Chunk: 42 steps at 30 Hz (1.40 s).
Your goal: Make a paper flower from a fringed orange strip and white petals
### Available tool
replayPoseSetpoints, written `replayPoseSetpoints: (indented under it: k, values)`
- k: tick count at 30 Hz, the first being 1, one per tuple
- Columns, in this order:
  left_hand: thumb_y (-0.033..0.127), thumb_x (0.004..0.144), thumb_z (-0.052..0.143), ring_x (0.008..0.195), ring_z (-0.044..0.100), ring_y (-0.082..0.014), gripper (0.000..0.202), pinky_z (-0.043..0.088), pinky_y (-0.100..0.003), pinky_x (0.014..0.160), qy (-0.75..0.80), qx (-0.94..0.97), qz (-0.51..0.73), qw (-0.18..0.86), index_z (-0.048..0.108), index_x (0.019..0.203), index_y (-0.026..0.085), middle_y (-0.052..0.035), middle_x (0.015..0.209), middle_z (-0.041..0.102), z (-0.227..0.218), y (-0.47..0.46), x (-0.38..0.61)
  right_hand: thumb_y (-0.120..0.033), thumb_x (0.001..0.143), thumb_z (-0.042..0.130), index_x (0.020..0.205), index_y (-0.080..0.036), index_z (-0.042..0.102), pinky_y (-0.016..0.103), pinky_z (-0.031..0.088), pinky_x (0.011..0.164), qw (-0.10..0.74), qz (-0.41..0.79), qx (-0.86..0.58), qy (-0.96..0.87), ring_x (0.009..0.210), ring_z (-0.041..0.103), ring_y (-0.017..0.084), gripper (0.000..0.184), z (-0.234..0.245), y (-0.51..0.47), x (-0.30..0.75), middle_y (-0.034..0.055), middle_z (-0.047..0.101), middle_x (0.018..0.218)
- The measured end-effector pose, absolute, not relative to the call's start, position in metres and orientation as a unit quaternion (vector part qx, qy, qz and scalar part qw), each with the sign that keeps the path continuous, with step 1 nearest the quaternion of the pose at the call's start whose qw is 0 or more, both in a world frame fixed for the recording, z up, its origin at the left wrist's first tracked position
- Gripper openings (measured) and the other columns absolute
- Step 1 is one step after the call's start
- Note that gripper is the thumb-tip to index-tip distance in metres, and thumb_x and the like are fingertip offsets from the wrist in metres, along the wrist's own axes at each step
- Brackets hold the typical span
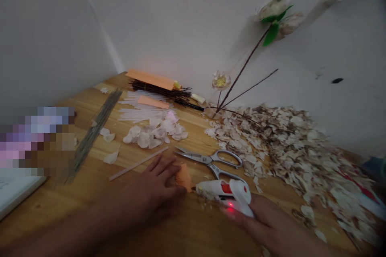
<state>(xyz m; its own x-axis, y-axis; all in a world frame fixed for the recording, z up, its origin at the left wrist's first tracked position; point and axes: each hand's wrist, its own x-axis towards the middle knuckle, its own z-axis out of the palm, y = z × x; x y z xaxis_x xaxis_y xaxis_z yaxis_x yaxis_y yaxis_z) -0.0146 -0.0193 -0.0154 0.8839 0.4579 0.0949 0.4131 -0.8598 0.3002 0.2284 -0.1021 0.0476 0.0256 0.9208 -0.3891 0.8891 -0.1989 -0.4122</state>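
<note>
My right hand is wrapped round the handle of a white hot glue gun, whose red light glows near the grip. The gun's nozzle points left and meets the edge of a small ribbed orange paper piece on the table. Lying over the left side of that paper, my left hand holds it with fingers and thumb. Just beyond the gun lie silver scissors, their blades apart and pointing left. A thin translucent glue stick rests beside my left fingers.
Pale petals are heaped mid-table, before white sticks and a dark stem bundle. Grey wires lie left. A large pile of dried petals covers the right. An artificial flower on a stem leans at the wall.
</note>
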Motion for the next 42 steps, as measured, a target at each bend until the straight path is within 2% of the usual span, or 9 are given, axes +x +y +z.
replayPoseSetpoints:
  k: [4, 9, 14, 20, 22, 27, 35, 39, 42]
  values:
    - [0.036, 0.081, 0.054, 0.128, 0.03, -0.0359, 0.034, 0.022, -0.06, 0.102, 0.231, 0.959, 0.073, 0.145, 0.053, 0.115, 0.033, -0.0086, 0.137, 0.043, -0.015, -0.019, -0.015, -0.053, 0.077, 0.04, 0.076, -0.025, 0.059, 0.03, 0.045, 0.065, 0.024, 0.316, -0.714, -0.624, 0.069, 0.057, 0.021, 0.034, 0.048, -0.1, 0.228, 0.0029, 0.066, 0.076]
    - [0.035, 0.08, 0.056, 0.129, 0.028, -0.0376, 0.033, 0.024, -0.061, 0.101, 0.232, 0.96, 0.073, 0.139, 0.055, 0.113, 0.032, -0.0095, 0.136, 0.043, -0.013, -0.02, -0.014, -0.059, 0.075, 0.037, 0.071, -0.024, 0.057, 0.031, 0.046, 0.065, -0.009, 0.291, -0.737, -0.609, 0.07, 0.058, 0.022, 0.041, 0.045, -0.1, 0.228, 0.005, 0.065, 0.075]
    - [0.033, 0.08, 0.055, 0.13, 0.026, -0.0373, 0.033, 0.023, -0.062, 0.101, 0.231, 0.959, 0.069, 0.15, 0.055, 0.113, 0.031, -0.0106, 0.136, 0.044, -0.011, -0.02, -0.013, -0.055, 0.078, 0.037, 0.074, -0.023, 0.059, 0.03, 0.046, 0.068, -0.002, 0.287, -0.729, -0.621, 0.072, 0.059, 0.021, 0.039, 0.044, -0.099, 0.23, 0.0048, 0.067, 0.079]
    - [0.03, 0.077, 0.06, 0.13, 0.026, -0.0372, 0.037, 0.023, -0.061, 0.101, 0.229, 0.956, 0.091, 0.158, 0.056, 0.114, 0.031, -0.0102, 0.134, 0.047, -0.015, -0.019, -0.014, -0.055, 0.08, 0.04, 0.062, -0.023, 0.053, 0.025, 0.041, 0.05, 0.014, 0.225, -0.719, -0.658, 0.054, 0.053, 0.016, 0.038, 0.037, -0.095, 0.23, 0.0003, 0.059, 0.06]
    - [0.029, 0.076, 0.061, 0.13, 0.026, -0.0358, 0.038, 0.023, -0.06, 0.102, 0.229, 0.954, 0.105, 0.164, 0.056, 0.114, 0.032, -0.0085, 0.134, 0.047, -0.016, -0.019, -0.014, -0.053, 0.08, 0.043, 0.064, -0.023, 0.054, 0.024, 0.039, 0.047, 0.025, 0.215, -0.712, -0.669, 0.051, 0.052, 0.015, 0.035, 0.036, -0.091, 0.228, -0.0008, 0.058, 0.058]
    - [0.032, 0.078, 0.059, 0.13, 0.026, -0.0379, 0.036, 0.023, -0.062, 0.1, 0.229, 0.958, 0.081, 0.155, 0.055, 0.114, 0.031, -0.01, 0.134, 0.047, -0.016, -0.019, -0.013, -0.045, 0.082, 0.042, 0.067, -0.023, 0.057, 0.023, 0.038, 0.049, 0.044, 0.22, -0.688, -0.691, 0.055, 0.054, 0.014, 0.031, 0.038, -0.078, 0.221, -0.0002, 0.062, 0.062]
    - [0.033, 0.077, 0.06, 0.13, 0.026, -0.0365, 0.035, 0.021, -0.061, 0.102, 0.235, 0.952, 0.1, 0.168, 0.057, 0.112, 0.032, -0.0086, 0.133, 0.047, -0.014, -0.021, -0.014, -0.052, 0.084, 0.039, 0.071, -0.021, 0.059, 0.025, 0.036, 0.051, 0.037, 0.217, -0.673, -0.706, 0.057, 0.052, 0.016, 0.039, 0.033, -0.063, 0.221, 0.0008, 0.059, 0.062]
    - [0.033, 0.078, 0.059, 0.13, 0.026, -0.0366, 0.035, 0.021, -0.061, 0.102, 0.237, 0.955, 0.086, 0.159, 0.056, 0.113, 0.032, -0.0091, 0.135, 0.045, -0.014, -0.021, -0.014, -0.052, 0.083, 0.04, 0.068, -0.02, 0.057, 0.027, 0.036, 0.052, 0.029, 0.196, -0.688, -0.698, 0.057, 0.052, 0.017, 0.039, 0.031, -0.059, 0.221, 0.0027, 0.059, 0.063]
    - [0.034, 0.079, 0.057, 0.13, 0.026, -0.036, 0.035, 0.021, -0.06, 0.102, 0.232, 0.956, 0.082, 0.158, 0.055, 0.114, 0.032, -0.0096, 0.135, 0.046, -0.014, -0.019, -0.014, -0.051, 0.083, 0.041, 0.073, -0.02, 0.058, 0.027, 0.037, 0.054, 0.039, 0.202, -0.689, -0.695, 0.06, 0.054, 0.018, 0.037, 0.029, -0.057, 0.221, 0.0035, 0.061, 0.067]
